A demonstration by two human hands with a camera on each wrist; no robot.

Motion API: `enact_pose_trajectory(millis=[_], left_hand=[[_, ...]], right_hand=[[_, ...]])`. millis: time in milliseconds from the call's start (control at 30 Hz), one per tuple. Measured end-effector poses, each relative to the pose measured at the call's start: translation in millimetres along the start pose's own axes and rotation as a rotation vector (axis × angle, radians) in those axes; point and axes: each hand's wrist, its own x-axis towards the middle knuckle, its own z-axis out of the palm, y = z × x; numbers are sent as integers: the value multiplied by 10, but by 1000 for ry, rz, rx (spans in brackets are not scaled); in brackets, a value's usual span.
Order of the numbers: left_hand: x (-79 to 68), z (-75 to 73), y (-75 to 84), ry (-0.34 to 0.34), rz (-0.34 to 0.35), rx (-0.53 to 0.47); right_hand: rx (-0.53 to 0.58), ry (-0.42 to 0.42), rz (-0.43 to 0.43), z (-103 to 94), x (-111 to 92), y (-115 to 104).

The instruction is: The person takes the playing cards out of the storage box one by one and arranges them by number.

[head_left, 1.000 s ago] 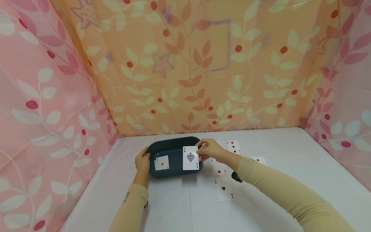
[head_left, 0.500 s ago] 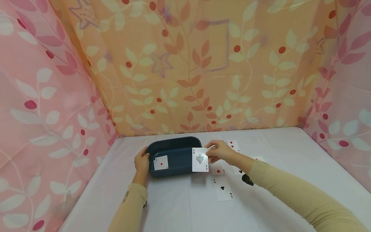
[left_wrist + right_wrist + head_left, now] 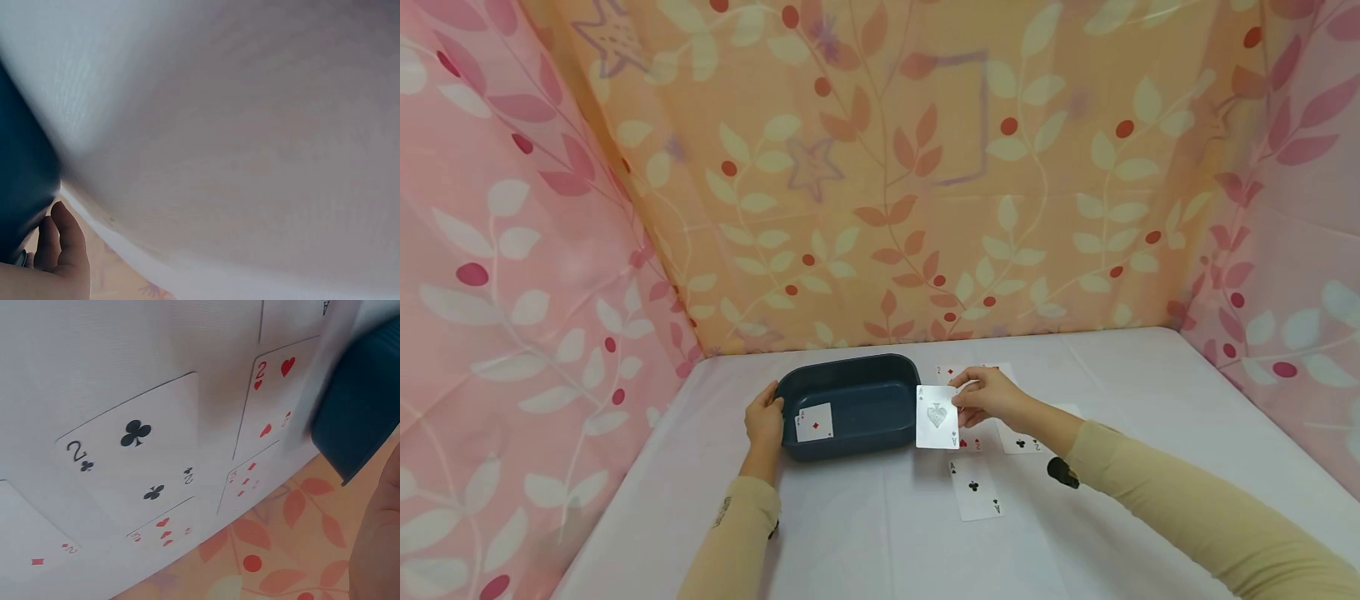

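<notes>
My left hand (image 3: 765, 421) grips the left end of a dark blue rectangular tub (image 3: 868, 442). Inside the tub lies an ace of diamonds (image 3: 816, 423), with the edge of another card behind it. My right hand (image 3: 992, 396) pinches an ace of spades (image 3: 937, 419) by its right edge, face toward me, just off the tub's right end. Below that card an ace of clubs (image 3: 976, 492) lies face up on the white table. Beside it, partly covered in the head view, are a two of hearts (image 3: 278, 394) and a two of clubs (image 3: 134, 453).
Farther back on the table (image 3: 842, 533) lie a three of diamonds (image 3: 245, 478) and a three of hearts (image 3: 164, 530). A two of diamonds (image 3: 34, 540) is to the right, mostly behind my right forearm in the head view. Patterned curtains (image 3: 880, 208) enclose the table's back and sides.
My right hand has carried the ace of spades rightward, from over the tub's right end to beyond its rim. The left hand keeps its hold on the tub.
</notes>
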Motion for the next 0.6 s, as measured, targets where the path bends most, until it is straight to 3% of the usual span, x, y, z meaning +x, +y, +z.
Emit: enact_pose_trajectory(millis=[600], left_hand=[[-9, 8, 14, -13, -24, -37]], right_hand=[[23, -19, 15, -259, -203, 122]])
